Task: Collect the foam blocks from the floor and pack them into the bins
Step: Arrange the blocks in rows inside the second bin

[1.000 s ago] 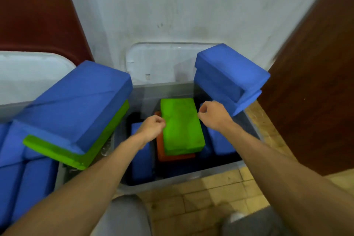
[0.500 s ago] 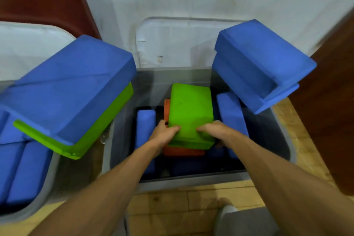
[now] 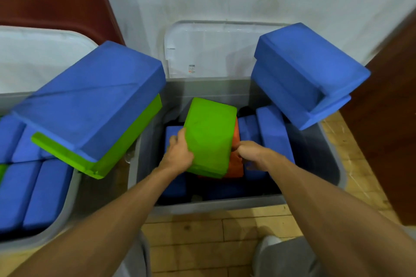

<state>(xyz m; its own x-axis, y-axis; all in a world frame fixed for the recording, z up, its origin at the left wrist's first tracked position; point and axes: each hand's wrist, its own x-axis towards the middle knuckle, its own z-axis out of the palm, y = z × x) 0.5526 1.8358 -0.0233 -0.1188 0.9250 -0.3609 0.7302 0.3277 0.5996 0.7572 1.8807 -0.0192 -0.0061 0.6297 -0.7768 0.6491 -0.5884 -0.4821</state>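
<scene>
Green foam block (image 3: 208, 138) inside the middle grey bin (image 3: 331, 157), tilted, long axis running from the near edge toward the wall, far end raised and leaning slightly right; broad face turned up. It lies over an orange block (image 3: 235, 164), with blue blocks (image 3: 271, 132) packed around it. Left hand (image 3: 177, 153) curled on the green block's left edge, fingers wrapped over it. Right hand (image 3: 249, 152) closed in a loose fist at the block's right side, pinching the orange block. Stacked blue blocks (image 3: 301, 72) rest on the bin's right corner; a blue-and-green stack (image 3: 94, 105) bridges to the left bin (image 3: 67, 189). Half a second ago the green block lay flatter, both hands at its near end; it now sits more tilted, left hand moved up its side.
</scene>
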